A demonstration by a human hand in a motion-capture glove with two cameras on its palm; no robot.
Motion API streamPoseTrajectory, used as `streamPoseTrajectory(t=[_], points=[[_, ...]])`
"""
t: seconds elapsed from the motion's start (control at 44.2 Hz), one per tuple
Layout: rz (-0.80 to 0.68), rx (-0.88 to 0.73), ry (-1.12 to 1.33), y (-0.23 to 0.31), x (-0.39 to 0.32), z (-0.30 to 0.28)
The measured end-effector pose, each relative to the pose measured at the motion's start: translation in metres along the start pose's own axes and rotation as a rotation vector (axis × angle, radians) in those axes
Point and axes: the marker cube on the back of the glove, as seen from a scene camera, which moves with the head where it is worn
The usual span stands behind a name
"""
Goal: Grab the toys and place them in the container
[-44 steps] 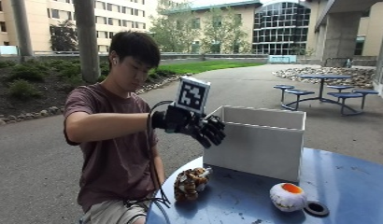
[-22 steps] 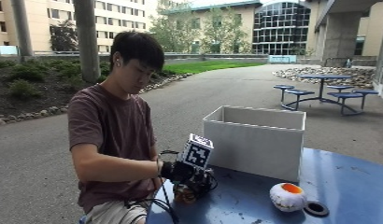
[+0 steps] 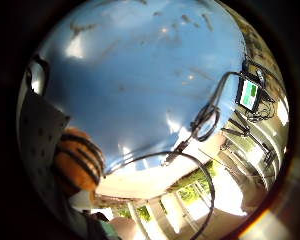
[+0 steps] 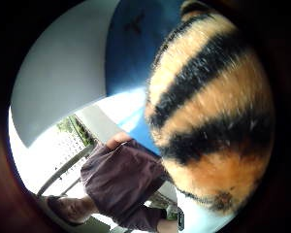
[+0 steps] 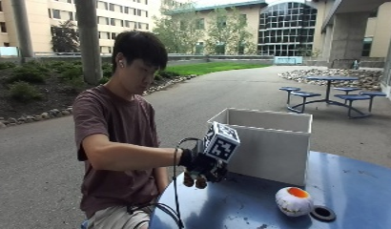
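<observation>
since half a second ago the right hand (image 5: 205, 168) has come up off the table (image 5: 348, 191), and the tiger (image 5: 194, 180) that lay on the blue top now hangs under it, clear of the surface. its fingers are curled round the tiger; in the thumb side palm view the striped plush (image 4: 211, 121) fills the space by the palm. hand and toy sit just beside the near wall of the box (image 5: 268, 145), lower than its rim. so this toy is lifted but not yet in. a white toy (image 5: 293, 200) with an orange top lies on the table near a black ring (image 5: 322, 213), untouched. what the box holds is hidden. i judge at least two toys are left to drop in.
</observation>
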Motion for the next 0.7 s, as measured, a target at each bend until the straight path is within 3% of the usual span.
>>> streamPoseTrajectory(t=[0.317,0.521,0.702], points=[[0.099,0.337,0.073,0.023,-0.059,-0.266],[-0.007,0.389,0.294,-0.009,-0.109,-0.331],[-0.049,0.436,0.266,-0.095,-0.224,-0.340]])
